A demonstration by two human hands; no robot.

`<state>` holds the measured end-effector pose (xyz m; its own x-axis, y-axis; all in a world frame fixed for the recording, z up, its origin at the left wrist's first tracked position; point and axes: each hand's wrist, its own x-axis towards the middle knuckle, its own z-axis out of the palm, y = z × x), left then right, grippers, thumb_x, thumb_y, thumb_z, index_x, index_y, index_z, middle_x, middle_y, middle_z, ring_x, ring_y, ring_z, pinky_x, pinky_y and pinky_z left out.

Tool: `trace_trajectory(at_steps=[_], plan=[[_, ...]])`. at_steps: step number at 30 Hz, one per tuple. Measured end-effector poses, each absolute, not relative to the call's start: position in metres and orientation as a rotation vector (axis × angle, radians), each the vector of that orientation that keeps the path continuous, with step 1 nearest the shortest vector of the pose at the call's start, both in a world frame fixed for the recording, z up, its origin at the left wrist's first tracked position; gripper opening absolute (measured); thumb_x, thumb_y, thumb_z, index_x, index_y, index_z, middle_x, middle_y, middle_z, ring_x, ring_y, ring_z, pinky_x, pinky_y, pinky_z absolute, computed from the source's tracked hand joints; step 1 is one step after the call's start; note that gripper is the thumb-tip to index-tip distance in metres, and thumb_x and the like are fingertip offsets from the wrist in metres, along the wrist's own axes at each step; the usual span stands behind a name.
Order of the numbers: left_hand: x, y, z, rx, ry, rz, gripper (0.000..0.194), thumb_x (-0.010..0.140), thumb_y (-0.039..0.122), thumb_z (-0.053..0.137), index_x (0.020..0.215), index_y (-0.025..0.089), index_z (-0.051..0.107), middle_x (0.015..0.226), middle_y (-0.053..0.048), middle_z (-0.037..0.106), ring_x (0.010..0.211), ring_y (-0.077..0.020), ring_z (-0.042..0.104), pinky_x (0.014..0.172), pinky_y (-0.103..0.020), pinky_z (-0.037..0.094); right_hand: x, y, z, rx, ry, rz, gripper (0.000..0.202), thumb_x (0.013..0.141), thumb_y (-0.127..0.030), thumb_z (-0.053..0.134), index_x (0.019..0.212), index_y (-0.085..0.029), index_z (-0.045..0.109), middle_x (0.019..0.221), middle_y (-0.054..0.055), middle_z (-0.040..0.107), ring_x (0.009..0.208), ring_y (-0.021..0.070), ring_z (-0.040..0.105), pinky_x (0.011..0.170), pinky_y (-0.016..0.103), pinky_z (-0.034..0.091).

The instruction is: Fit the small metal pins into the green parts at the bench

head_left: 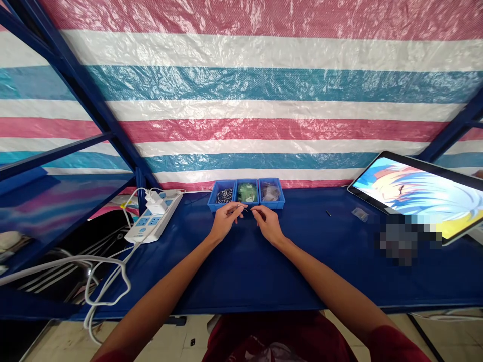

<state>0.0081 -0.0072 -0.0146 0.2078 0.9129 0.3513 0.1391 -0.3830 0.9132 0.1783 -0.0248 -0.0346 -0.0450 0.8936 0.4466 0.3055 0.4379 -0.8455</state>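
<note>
while both forearms (177, 286) reach in over the near edge of the table (256, 281) from dark red sleeves (396, 344), the left hand (225, 221) and right hand (268, 223) come close without touching, a narrow gap between their fingertips. the left hand pinches a slim, pale piece (243, 206); the right hand's thumb and fingers curl toward it, and i cannot tell whether they grip anything.

smooth and dark blue, the table runs back from a straight front edge, with white cables (101, 260) and a boxy power strip (158, 221) bounding the left. room spreads wider rightward, toward a small dark rod (328, 213), a clear plastic bag (360, 214) and a tilted, glossy screen (433, 196).

just beyond the hands, three blue plastic bins (274, 205) stand side by side, holding slender metallic pieces, green pieces and translucent bags. behind rises a crinkled, shiny striped sheet (264, 83).
</note>
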Motion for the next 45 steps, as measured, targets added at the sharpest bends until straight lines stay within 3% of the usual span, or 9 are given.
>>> trace_trajectory(at_steps=[6, 16, 26, 40, 45], plan=[[0.004, -0.01, -0.016, 2.111, 1.145, 1.232, 0.028, 0.092, 0.035, 0.052, 0.103, 0.019, 0.071, 0.085, -0.005, 0.066, 0.07, -0.0143, 0.058, 0.067, -0.026, 0.047, 0.184, -0.024, -0.033, -1.151, -1.476, 0.644, 0.029, 0.091, -0.036, 0.045, 0.097, -0.018, 0.067, 0.078, 0.004, 0.065, 0.064, 0.0158, 0.06, 0.06, 0.027, 0.047], [0.005, -0.005, -0.024, 2.213, 1.191, 1.225, 0.025, 0.086, 0.041, 0.061, 0.087, 0.019, 0.073, 0.075, -0.004, 0.069, 0.064, -0.0152, 0.058, 0.064, -0.027, 0.047, 0.189, -0.024, -0.031, -1.164, -1.54, 0.568, 0.027, 0.092, -0.032, 0.042, 0.097, -0.019, 0.066, 0.083, 0.005, 0.065, 0.068, 0.0162, 0.059, 0.067, 0.029, 0.048], [0.004, -0.008, -0.023, 2.224, 1.071, 1.234, 0.026, 0.09, 0.038, 0.055, 0.089, 0.02, 0.073, 0.088, -0.008, 0.072, 0.083, -0.0201, 0.064, 0.081, -0.034, 0.05, 0.186, -0.022, -0.036, -1.139, -1.737, 0.525, 0.024, 0.092, -0.032, 0.047, 0.1, -0.02, 0.067, 0.09, 0.006, 0.062, 0.071, 0.0161, 0.058, 0.068, 0.029, 0.047], [0.011, -0.011, -0.02, 2.108, 1.104, 1.339, 0.021, 0.083, 0.036, 0.064, 0.092, 0.019, 0.073, 0.082, -0.006, 0.072, 0.073, -0.0176, 0.063, 0.071, -0.03, 0.05, 0.188, -0.02, -0.031, -1.054, -1.842, 0.494, 0.021, 0.09, -0.031, 0.051, 0.083, -0.02, 0.067, 0.079, 0.004, 0.062, 0.072, 0.0168, 0.057, 0.066, 0.028, 0.045], [0.016, -0.004, -0.012, 1.671, 1.132, 1.418, 0.028, 0.074, 0.04, 0.071, 0.089, 0.015, 0.073, 0.083, -0.006, 0.072, 0.055, -0.0123, 0.056, 0.053, -0.026, 0.047, 0.184, -0.014, -0.024, -1.058, -1.678, 0.637, 0.023, 0.087, -0.035, 0.052, 0.079, -0.019, 0.065, 0.077, 0.004, 0.063, 0.058, 0.0144, 0.056, 0.059, 0.028, 0.045]])
